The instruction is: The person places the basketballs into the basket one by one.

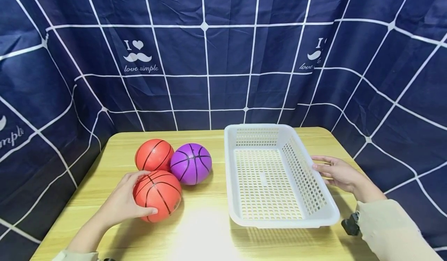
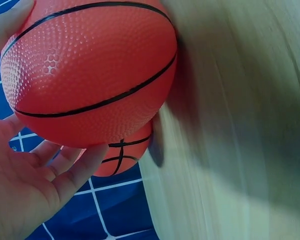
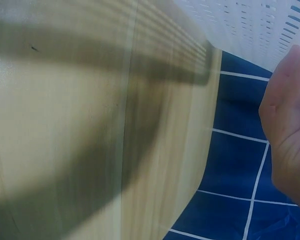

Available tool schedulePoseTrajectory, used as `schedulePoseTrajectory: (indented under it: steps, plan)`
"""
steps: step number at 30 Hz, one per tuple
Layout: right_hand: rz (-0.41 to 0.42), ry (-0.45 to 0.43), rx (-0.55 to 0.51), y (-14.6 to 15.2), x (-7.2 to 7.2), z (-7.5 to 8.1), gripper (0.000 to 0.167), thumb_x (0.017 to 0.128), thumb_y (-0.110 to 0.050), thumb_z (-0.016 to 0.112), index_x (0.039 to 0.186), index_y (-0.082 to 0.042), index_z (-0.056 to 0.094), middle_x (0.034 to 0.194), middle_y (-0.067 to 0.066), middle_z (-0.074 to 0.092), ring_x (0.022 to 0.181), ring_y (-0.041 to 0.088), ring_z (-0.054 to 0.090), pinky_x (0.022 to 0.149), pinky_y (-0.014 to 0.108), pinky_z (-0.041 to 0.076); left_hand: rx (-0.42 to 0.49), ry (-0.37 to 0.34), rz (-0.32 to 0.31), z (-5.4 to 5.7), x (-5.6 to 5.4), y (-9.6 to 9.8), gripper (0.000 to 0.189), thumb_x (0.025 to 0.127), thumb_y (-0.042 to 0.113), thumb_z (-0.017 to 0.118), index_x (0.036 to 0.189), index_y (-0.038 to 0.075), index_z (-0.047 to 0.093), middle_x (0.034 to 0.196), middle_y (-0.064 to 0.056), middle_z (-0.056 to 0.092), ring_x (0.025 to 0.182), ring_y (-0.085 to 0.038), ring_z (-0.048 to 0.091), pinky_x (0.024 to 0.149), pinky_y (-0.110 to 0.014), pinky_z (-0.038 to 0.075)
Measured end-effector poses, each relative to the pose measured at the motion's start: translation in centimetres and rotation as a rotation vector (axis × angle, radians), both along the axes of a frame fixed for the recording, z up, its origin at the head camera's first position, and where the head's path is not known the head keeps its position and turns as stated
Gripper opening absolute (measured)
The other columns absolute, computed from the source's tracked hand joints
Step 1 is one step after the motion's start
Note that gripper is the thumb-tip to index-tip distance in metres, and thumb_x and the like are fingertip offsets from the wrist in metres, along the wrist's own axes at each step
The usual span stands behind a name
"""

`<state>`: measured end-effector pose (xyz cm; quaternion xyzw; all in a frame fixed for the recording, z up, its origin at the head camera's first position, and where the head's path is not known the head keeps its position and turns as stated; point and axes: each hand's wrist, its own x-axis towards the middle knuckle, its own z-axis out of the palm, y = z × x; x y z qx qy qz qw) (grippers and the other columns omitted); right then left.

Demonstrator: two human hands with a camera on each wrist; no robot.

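Near red ball (image 1: 162, 195) sat at 9 o'clock on table (image 1: 199, 230), grasped by left hand (image 1: 123, 198): palm against ball's 9 o'clock side, thumb at 7, fingertips at 11, ball filling gap between. Far red ball (image 1: 153, 154) lay just beyond at 12, purple ball (image 1: 191, 167) between 1 and 2. Basket (image 1: 283, 223) stood well apart at 3; right hand (image 1: 336, 174) touched its 3 o'clock side, fingers loosely extended, gripping nothing. Curtain (image 1: 227, 59) hung beyond at 12.
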<state>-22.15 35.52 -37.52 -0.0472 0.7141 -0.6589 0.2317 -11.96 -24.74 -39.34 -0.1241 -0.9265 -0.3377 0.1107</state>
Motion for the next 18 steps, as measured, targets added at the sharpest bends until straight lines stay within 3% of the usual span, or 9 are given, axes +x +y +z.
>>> schedulePoseTrajectory:
  steps: [9,18]
  plan:
    - [-0.016,-0.012,0.004,0.0,0.1,-0.1,0.024,0.098,-0.011,0.054,0.120,-0.020,0.050,0.105,0.000,0.068,0.097,0.014,0.064,0.078,0.034,0.054,0.018,0.054,-0.035,1.5,-0.1,-0.8,0.093,0.051,0.037,0.094,0.126,0.007,0.048,0.114,-0.016,0.051,0.103,-0.035,0.052,0.077,-0.057,0.049]
    - [-0.027,-0.011,0.042,-0.2,0.0,0.0,0.034,0.098,-0.011,0.053,0.131,-0.009,0.043,0.106,0.001,0.068,0.097,0.014,0.064,0.078,0.034,0.053,0.074,0.127,-0.102,5.5,-0.7,-0.8,0.092,0.052,0.021,0.095,0.129,0.006,0.048,0.114,-0.011,0.052,0.091,-0.015,0.053,0.060,-0.029,0.054]
